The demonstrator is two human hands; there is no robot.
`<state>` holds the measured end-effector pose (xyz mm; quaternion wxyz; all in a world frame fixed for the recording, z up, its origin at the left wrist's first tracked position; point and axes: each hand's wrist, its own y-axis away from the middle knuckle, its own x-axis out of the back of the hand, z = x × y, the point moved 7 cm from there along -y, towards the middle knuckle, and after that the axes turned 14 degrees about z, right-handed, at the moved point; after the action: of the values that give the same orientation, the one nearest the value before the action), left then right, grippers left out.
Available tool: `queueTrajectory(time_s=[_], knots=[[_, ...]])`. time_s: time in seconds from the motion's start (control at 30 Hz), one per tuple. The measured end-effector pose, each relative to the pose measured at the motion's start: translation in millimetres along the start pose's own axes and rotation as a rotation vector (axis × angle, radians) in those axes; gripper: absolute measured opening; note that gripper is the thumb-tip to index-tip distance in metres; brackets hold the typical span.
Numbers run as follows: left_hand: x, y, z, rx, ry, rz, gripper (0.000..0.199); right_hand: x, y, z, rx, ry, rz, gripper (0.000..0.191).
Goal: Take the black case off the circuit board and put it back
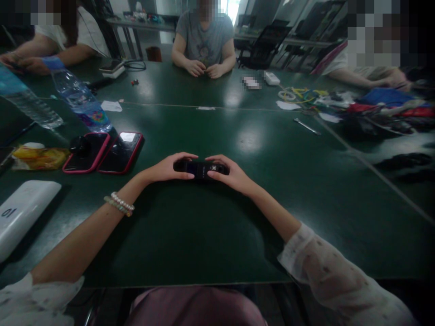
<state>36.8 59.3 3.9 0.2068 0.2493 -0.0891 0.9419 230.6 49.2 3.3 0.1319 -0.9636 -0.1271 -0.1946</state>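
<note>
A small black electronic device point(203, 170) with a dark screen and a pale square marking lies sideways between my hands, low over the table. My left hand point(171, 167) grips its left end, thumb along the near side and fingers along the far side. Its right end is held the same way by my right hand point(228, 171), the thumb near the square marking. The palms hide both ends of the device. Left of my left hand lie two phones, one with a red edge point(121, 153) and one in a pink case point(89, 153) with a round black object on it.
Two water bottles point(79, 102) lean at the left, near a yellow packet point(41, 157) and a white power bank point(25, 215). A wrench point(306, 127) lies on the green table point(210, 235) at the right, before tangled cables point(306, 96). Three people sit around the table.
</note>
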Motion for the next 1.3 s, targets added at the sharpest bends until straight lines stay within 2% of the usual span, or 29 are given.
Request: queueTrajectory(time_s=[0.3, 0.5, 0.63, 1.3], knots=[[-0.2, 0.2, -3.7, 0.008, -0.008, 0.002, 0.07, 1.3, 0.4, -3.2, 0.016, -0.055, 0.024, 0.044], [0.1, -3.0, -6.7, -0.012, 0.061, 0.045, 0.053, 1.8, -0.8, -0.3, -0.005, -0.064, 0.049, 0.044], [0.5, -4.1, -7.7, -0.01, 0.099, 0.068, 0.051, 1.3, -1.4, 0.9, -0.014, -0.071, 0.051, 0.043], [-0.7, -1.9, 0.4, 0.042, 0.113, 0.031, 0.05, 1.8, 0.0, -1.8, 0.002, -0.044, 0.04, 0.043]])
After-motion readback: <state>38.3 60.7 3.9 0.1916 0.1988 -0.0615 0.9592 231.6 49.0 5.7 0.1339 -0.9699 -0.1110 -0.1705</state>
